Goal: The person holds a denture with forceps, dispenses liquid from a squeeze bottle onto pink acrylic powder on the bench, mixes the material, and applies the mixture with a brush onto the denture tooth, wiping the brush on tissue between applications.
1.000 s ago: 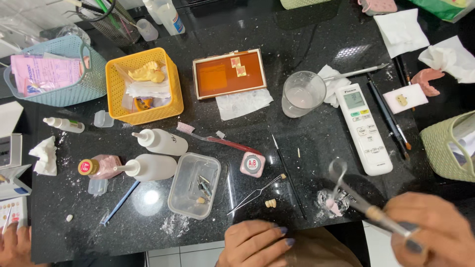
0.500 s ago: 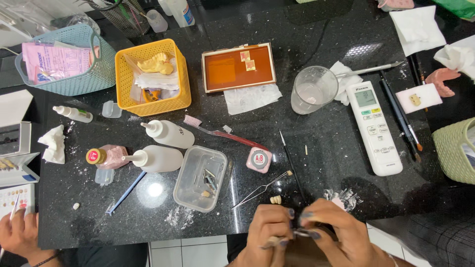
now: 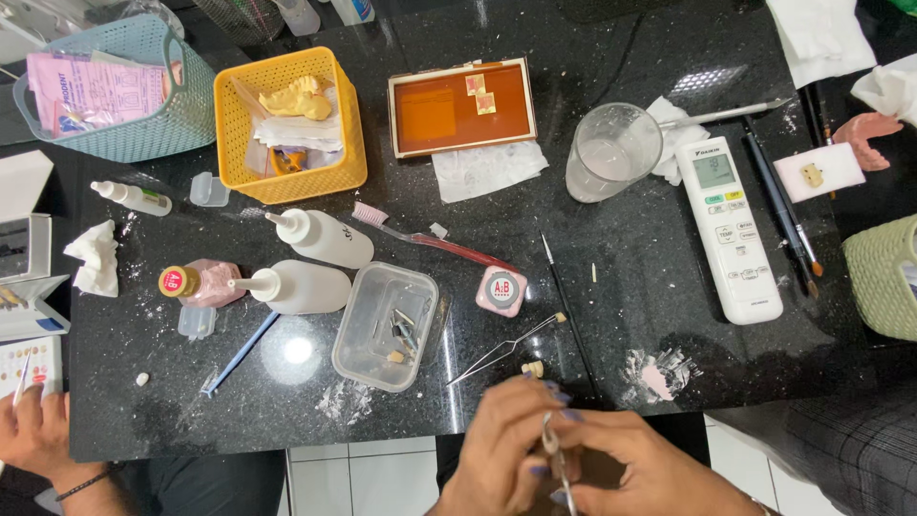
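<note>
i see my two hands meeting at the bottom edge of the view, just off the near rim of the black counter (image 3: pixel 669 315). the left hand (image 3: pixel 497 454) has its fingers curled in and pinched on a thin metal tool (image 3: pixel 554 459), and the right hand (image 3: pixel 640 468) closes against it from the other side, fingertips pressed to the same spot. the tool is blurred and mostly covered by fingers; i can only make out a slim shiny shaft running down between the hands, and its lower end is cut off by the frame. whether something small sits at its tip i cannot tell.

just beyond my knuckles lie a pair of tweezers (image 3: pixel 501 349) and a tiny pale tooth-like piece (image 3: pixel 532 368) beside them, both apart from the hands. a thin black brush (image 3: pixel 564 306) lies next to these. further left sits a clear plastic box (image 3: pixel 385 327) with small items inside that i cannot make out. a white remote control (image 3: pixel 729 229) lies to the right, well apart.

at the lower left corner another person's hand (image 3: pixel 33 435) rests on the counter edge, partly cut off. a yellow basket (image 3: pixel 289 124) stands at the far side.
</note>
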